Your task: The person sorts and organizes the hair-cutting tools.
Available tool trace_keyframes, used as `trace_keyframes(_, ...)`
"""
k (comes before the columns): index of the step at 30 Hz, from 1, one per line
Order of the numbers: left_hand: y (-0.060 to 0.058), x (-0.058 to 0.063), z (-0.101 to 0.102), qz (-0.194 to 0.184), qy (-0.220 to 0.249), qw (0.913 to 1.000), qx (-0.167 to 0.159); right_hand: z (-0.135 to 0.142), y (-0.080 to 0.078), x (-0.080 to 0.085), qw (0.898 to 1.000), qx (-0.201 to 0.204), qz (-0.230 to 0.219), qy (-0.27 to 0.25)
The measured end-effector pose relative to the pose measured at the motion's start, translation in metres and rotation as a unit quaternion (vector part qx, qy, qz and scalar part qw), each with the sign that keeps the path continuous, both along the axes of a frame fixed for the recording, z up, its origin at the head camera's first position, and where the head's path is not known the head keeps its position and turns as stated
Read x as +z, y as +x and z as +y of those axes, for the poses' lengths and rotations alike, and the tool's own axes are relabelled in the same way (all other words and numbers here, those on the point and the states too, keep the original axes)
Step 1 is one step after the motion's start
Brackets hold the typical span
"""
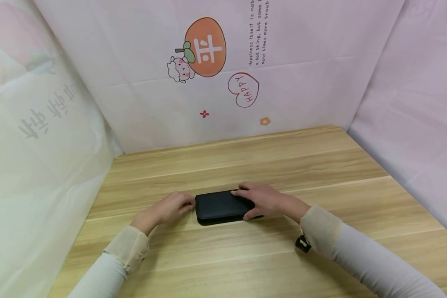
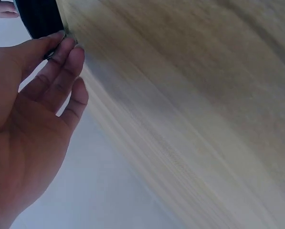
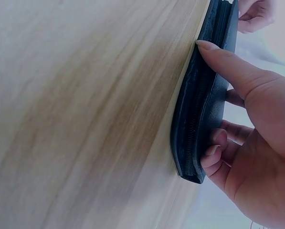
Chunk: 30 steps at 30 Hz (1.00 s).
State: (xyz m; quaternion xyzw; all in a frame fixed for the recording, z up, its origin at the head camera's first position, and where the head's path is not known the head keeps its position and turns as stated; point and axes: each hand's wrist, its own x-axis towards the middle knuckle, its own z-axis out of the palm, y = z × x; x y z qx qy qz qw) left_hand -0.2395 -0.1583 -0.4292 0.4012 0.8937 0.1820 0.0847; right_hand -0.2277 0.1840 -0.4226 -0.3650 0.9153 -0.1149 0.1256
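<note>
A black zip wallet (image 1: 216, 205) with a smooth, leather-like cover lies flat on the wooden table. Its zipper (image 3: 195, 124) runs along the side edge. At the wallet's left end, my left hand (image 1: 173, 207) pinches a small dark zipper pull (image 2: 49, 54) between thumb and fingertips, which partly hide it. My right hand (image 1: 266, 201) grips the wallet's right end. In the right wrist view the thumb (image 3: 233, 67) presses on the zipper edge, while the other fingers bend against the cover.
The wooden table (image 1: 246, 161) reaches back to a white printed cloth (image 1: 145, 111). Pale cloths also hang at the left (image 1: 59, 165) and right (image 1: 413, 116). A small black device (image 1: 303, 244) shows beneath the right sleeve (image 1: 322, 231).
</note>
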Motion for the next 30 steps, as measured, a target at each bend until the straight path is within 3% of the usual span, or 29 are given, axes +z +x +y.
trace_keyframes(8, 0.005, -0.002, -0.004, 0.010, 0.009, 0.9998, -0.012, -0.002, 0.000, 0.001, 1.000, -0.004, -0.006, -0.004)
trace_keyframes(22, 0.021, 0.005, -0.006, -0.066, 0.038, 0.9964, 0.036, 0.002, 0.002, 0.000, 0.999, -0.019, -0.026, -0.009)
trace_keyframes(30, 0.024, 0.005, -0.001, -0.066, 0.021, 0.9963, 0.052, 0.002, 0.001, -0.002, 1.000, -0.016, -0.022, -0.010)
